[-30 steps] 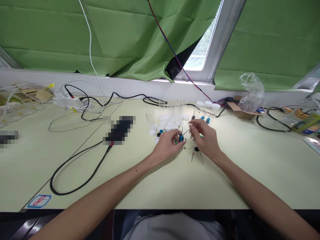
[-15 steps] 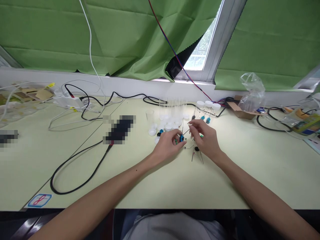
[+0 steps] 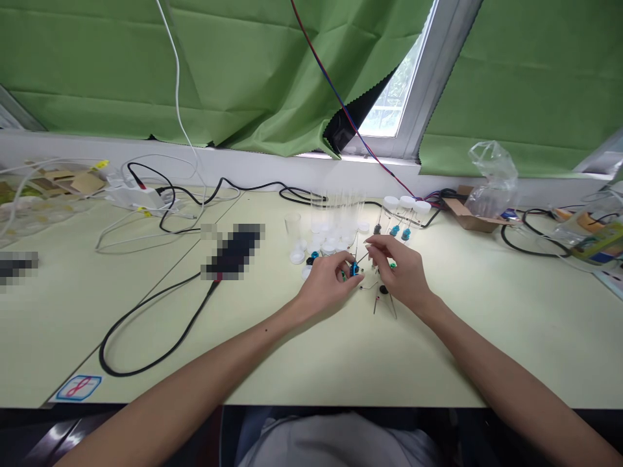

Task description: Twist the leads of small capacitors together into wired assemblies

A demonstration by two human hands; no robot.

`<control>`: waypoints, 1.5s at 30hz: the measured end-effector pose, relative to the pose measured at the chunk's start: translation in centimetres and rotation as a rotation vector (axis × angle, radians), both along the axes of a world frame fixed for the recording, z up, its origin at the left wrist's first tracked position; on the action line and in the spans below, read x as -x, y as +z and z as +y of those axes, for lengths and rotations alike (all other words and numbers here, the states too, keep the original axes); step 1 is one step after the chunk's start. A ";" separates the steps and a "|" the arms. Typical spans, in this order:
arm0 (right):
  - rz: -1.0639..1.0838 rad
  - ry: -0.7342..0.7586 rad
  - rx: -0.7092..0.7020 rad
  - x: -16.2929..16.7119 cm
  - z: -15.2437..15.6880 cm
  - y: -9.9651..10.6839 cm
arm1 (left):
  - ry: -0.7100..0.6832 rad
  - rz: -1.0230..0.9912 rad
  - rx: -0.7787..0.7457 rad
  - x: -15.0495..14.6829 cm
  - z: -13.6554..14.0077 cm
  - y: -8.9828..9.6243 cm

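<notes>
Green curtains (image 3: 233, 71) hang across the far wall, parting over a slanted strip of bright window (image 3: 387, 107), and below them stretches a pale yellow-green table (image 3: 311, 370). Near the middle of the table, the left hand (image 3: 324, 279) pinches a small blue-and-black piece (image 3: 355, 267) between thumb and curled forefinger. The right hand (image 3: 403, 269), thumb and fingertips drawn together, grips the end of a thin dark rod (image 3: 363, 257) that slants down to that piece; whether it goes inside is too small to tell. Just below the right hand lies a black round piece (image 3: 383, 290), with slim metal rods (image 3: 394, 309) beside it. Beyond the left hand, clear tubes (image 3: 335, 211) stand in a cluster, white caps (image 3: 296, 255) near their feet. Farther right, an open cardboard box (image 3: 470, 218) holds a clear plastic bag (image 3: 490, 185). Well to the left, a black cable (image 3: 187, 334) loops from a pixelated dark device (image 3: 234, 251).
</notes>
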State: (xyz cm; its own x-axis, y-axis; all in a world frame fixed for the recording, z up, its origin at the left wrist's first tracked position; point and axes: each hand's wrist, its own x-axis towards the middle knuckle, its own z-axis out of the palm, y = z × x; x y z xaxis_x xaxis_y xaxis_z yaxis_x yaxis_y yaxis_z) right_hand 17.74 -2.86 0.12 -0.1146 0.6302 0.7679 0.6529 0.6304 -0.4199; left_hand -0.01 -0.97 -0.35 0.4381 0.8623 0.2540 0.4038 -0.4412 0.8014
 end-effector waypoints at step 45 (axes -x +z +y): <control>0.458 0.438 0.536 0.9 -1.1 1.3 | 0.065 -0.037 -0.064 0.1 0.2 -0.1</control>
